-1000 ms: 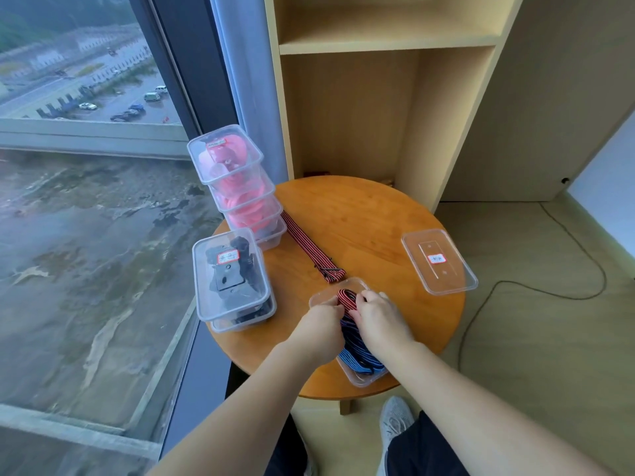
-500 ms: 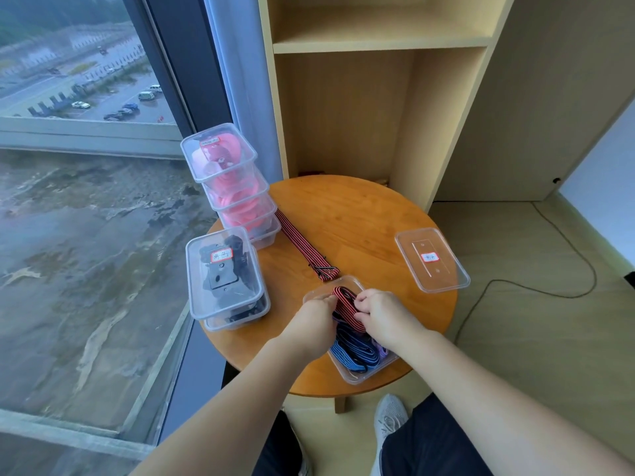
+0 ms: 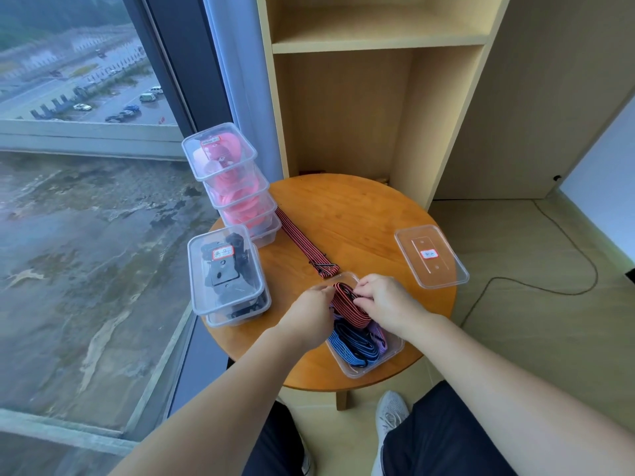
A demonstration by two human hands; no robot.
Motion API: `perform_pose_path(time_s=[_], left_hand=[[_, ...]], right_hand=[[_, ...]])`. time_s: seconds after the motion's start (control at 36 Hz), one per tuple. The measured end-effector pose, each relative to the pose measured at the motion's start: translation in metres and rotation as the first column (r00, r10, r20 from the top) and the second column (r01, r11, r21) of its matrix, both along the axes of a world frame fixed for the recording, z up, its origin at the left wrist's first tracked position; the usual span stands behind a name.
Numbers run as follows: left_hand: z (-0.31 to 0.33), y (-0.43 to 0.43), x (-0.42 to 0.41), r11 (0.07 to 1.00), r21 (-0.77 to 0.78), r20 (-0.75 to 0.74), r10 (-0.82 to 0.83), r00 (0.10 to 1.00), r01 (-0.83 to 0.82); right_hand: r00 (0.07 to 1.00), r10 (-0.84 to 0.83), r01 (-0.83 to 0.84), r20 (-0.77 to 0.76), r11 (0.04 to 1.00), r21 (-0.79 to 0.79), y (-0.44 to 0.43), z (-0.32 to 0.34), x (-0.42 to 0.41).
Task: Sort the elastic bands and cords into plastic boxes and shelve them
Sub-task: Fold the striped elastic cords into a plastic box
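Sorting at the window: a person's left hand (image 3: 309, 312) and right hand (image 3: 390, 302) meet over an open plastic box (image 3: 357, 374) at the near edge of a round wooden surface (image 3: 360, 214). The fingers (image 3: 365, 291) of both hands are curled closed on a folded red-and-black striped band (image 3: 348, 305), pinching it from either side at the box's far end. Whether the band rests on the contents or is lifted clear cannot be told.

Below the fingers, inside the box, lie coiled blue bands (image 3: 347, 347) and a purple band (image 3: 378, 334). Just beyond the fingers, a second striped band (image 3: 302, 238) lies stretched flat on the surface, its near end, with a dark hook, close to the box's far rim.

To the right of the fingers, apart from the box, rests a clear lid (image 3: 443, 269) bearing a red-bordered label. To their left stand two stacked lidded boxes of black items (image 3: 226, 276), and farther back a taller stack of boxes with pink contents (image 3: 233, 187). Behind the surface stands a pale wooden shelf unit (image 3: 378, 97), and a window (image 3: 86, 166) runs along the left.
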State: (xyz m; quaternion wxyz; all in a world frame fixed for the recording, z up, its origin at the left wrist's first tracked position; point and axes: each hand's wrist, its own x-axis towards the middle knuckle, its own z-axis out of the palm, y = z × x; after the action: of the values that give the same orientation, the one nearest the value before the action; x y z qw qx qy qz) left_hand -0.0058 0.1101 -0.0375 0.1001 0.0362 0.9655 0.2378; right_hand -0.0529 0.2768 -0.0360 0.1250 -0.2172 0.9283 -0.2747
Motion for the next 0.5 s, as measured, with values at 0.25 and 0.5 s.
perform_pose_path(time_s=[0.25,0.5], left_hand=[[0.01,-0.008,0.004,0.989,0.047,-0.089,0.145,0.985,-0.141],[0.008,-0.008,0.001,0.943,0.13,-0.128,0.323,0.938,-0.307]], right_hand=[[0.997,0.062,-0.062,-0.035,0.998,-0.006,-0.01,0.032,-0.018],[0.999,0.0,-0.003,0.035,0.996,0.088,-0.041,0.042,-0.064]])
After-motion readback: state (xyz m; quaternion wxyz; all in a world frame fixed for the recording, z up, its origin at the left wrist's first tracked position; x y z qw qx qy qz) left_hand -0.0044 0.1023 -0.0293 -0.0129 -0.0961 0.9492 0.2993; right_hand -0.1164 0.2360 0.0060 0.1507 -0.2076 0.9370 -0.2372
